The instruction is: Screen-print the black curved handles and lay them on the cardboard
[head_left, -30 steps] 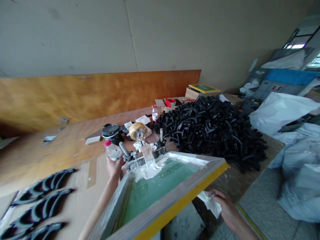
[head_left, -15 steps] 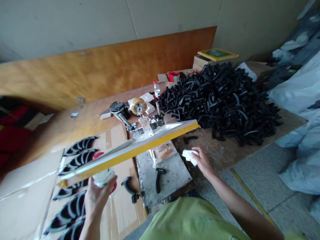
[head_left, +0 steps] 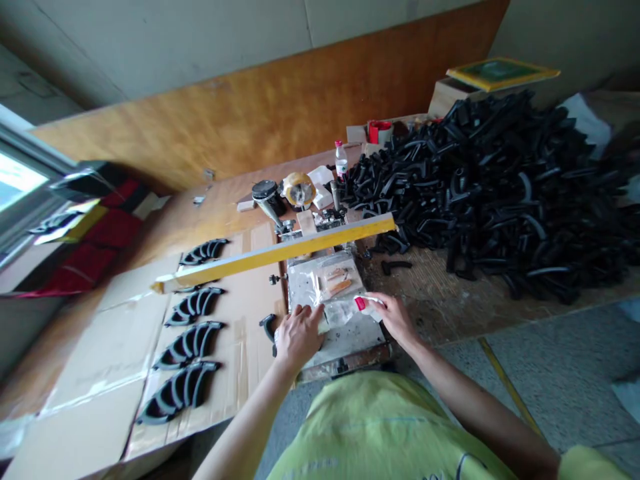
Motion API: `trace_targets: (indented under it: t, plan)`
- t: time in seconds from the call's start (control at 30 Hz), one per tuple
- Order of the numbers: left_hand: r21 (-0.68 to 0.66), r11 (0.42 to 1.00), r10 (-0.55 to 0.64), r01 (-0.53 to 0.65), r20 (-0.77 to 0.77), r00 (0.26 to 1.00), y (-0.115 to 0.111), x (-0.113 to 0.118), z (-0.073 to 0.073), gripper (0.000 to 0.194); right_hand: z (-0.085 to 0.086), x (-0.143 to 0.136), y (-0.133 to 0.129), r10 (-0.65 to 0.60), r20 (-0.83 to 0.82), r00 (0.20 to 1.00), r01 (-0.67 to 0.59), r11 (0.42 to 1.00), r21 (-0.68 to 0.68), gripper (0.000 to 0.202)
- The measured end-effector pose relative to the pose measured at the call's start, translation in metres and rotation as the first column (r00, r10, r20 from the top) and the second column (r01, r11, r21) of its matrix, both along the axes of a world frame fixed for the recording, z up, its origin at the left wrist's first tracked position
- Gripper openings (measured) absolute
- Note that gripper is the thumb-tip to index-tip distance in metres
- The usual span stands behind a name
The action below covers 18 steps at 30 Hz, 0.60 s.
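My left hand [head_left: 299,337] is closed around a translucent plastic bottle [head_left: 341,312], tipped on its side above the metal base plate [head_left: 357,339]. The bottle's red cap [head_left: 360,304] points toward my right hand [head_left: 397,319], which pinches a folded white cloth or tissue [head_left: 375,299] against that end. Whether the bottle is dripping cannot be seen. Beyond both hands, a yellow-edged screen frame [head_left: 280,253] is tilted up over the metal jig. Brownish pieces [head_left: 339,283] lie under clear film on the plate. A curved black handle [head_left: 269,325] sits just left of my left hand.
Rows of curved black handles [head_left: 187,340] lie on cardboard [head_left: 105,347] to the left. A big heap of black handles [head_left: 480,180] covers the table's right side. Behind the jig stand a black-lidded can [head_left: 266,193], a tape roll [head_left: 299,190] and a water bottle [head_left: 341,160].
My left hand has brought the bottle from the left, under the screen frame, to the plate. Its red cap now meets the white cloth in my right hand. The view has shifted.
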<state>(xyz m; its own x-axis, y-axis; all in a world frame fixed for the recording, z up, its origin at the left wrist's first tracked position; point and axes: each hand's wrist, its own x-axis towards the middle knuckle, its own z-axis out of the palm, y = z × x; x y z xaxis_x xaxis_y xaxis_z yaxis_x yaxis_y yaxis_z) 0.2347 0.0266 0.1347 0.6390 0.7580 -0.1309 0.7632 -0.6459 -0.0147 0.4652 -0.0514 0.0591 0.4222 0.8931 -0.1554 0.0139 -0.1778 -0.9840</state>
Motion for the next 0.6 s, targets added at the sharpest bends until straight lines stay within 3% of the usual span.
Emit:
trace_targets:
  t: [0.2, 0.37, 0.6]
  plan:
    - [0.039, 0.992, -0.119, 0.124, -0.107, 0.987, 0.011, 0.025, 0.014, 0.05, -0.006, 0.001, -0.005, -0.078, -0.098, 0.992, 0.079, 0.997, 0.009, 0.035]
    - [0.039, 0.972, -0.223, 0.231, -0.144, 0.964, 0.013, 0.03, 0.021, 0.045, -0.009, 0.002, -0.007, -0.105, -0.189, 0.976, 0.105, 0.994, -0.01, 0.039]
    - [0.065, 0.979, -0.178, 0.191, -0.173, 0.969, 0.027, 0.027, 0.023, 0.044, -0.01, -0.004, -0.008, -0.082, -0.318, 0.944, 0.073, 0.997, -0.04, 0.044]
